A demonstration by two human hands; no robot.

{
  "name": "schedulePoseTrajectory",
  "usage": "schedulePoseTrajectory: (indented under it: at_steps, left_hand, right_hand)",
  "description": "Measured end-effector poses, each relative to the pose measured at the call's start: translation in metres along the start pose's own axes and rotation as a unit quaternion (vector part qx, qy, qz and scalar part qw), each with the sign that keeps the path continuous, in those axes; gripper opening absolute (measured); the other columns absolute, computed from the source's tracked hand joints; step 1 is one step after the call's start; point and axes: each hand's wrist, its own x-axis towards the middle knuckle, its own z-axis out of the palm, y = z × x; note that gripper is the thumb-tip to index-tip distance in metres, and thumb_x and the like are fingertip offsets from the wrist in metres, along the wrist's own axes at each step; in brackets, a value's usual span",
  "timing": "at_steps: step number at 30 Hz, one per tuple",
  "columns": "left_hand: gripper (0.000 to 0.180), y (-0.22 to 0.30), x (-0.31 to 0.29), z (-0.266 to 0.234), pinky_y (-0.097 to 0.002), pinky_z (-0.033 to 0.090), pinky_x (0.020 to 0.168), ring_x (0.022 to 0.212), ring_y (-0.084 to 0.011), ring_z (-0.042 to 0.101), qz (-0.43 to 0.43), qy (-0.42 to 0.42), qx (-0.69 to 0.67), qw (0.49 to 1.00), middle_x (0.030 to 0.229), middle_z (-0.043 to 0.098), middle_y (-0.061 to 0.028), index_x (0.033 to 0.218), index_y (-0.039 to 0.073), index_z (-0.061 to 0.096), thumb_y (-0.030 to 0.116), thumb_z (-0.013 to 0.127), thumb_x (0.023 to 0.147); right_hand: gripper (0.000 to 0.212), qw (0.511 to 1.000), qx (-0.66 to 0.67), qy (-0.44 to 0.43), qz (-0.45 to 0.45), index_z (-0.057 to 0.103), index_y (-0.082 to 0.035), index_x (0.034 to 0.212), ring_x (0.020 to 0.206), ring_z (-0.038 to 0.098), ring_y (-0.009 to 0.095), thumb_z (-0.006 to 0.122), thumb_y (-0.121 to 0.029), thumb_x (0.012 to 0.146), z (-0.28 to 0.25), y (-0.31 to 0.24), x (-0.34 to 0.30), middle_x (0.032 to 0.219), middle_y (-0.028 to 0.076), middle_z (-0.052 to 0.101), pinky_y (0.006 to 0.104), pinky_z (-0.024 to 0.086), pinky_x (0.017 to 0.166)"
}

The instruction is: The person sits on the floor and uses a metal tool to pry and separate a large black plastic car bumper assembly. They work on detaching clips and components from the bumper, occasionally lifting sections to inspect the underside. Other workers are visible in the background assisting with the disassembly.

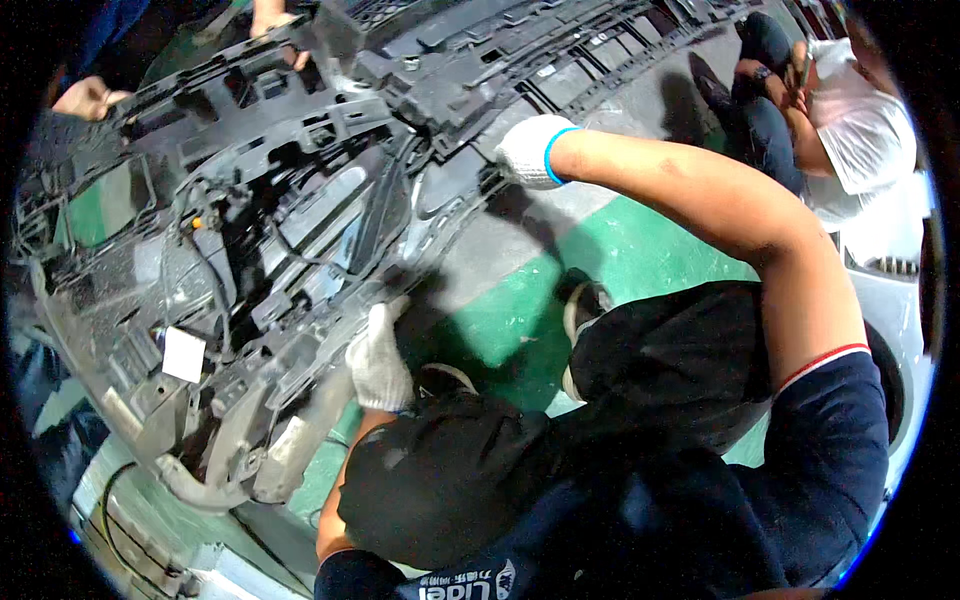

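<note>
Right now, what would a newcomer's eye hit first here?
The big dark frame, filling the upper left. Next, the left hand and, farther up, the right hand, both white-gloved, at its near edge. Then a white square at the frame's lower left, and a person in white at upper right.

Car-part assembly [335,200] before and left of the knees [655,345], co-worker [850,140] far right.

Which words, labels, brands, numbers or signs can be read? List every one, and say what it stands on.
White lettering beside an emblem on the wearer's dark shirt: print is visible; I won't copy it out.
White square tag on the dark plastic assembly: no print can be made out.
Any finer marks on the assembly: too small or blurred to read.
</note>
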Motion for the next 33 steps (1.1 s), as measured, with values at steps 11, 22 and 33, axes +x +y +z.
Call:
schedulePoseTrajectory:
  at_steps: [11,22,33]
  left_hand:
    - [0.035,-0.001,0.001,-0.038,-0.0474,0.054,0.094,0.110,-0.0434,0.068,0.317,-0.073,0.410,0.852,0.124,0.070,-0.0274,0.125,-0.002,0.063,0.018,0.062,0.096]
    - [0.034,0.149,0.008,0.006,-0.0383,0.054,0.100,0.111,-0.0320,0.072,0.039,-0.215,0.196,0.956,0.116,0.075,-0.0205,0.119,-0.003,0.073,0.022,0.073,0.096]
    - [0.085,0.094,0.152,0.139,-0.0428,0.049,0.107,0.125,-0.0422,0.061,-0.050,-0.136,0.565,0.812,0.135,0.060,-0.0309,0.130,-0.004,0.058,0.049,0.090,0.072]
  right_hand:
    - [0.036,0.985,0.162,0.016,-0.060,0.074,-0.012,0.122,0.105,0.071,0.039,0.065,-0.029,0.091,0.060,0.082,0.023,0.113,0.018,0.076,0.0479,0.055,0.091]
    - [0.035,0.967,0.226,0.113,-0.047,0.077,-0.013,0.107,0.095,0.073,0.034,0.077,-0.028,0.076,0.113,0.131,0.034,0.101,0.014,0.077,0.0452,0.056,0.083]
    - [0.030,0.955,0.265,0.118,-0.062,0.078,-0.008,0.098,0.091,0.073,0.040,0.069,-0.027,0.077,0.130,0.162,0.045,0.097,0.019,0.076,0.0476,0.056,0.082]
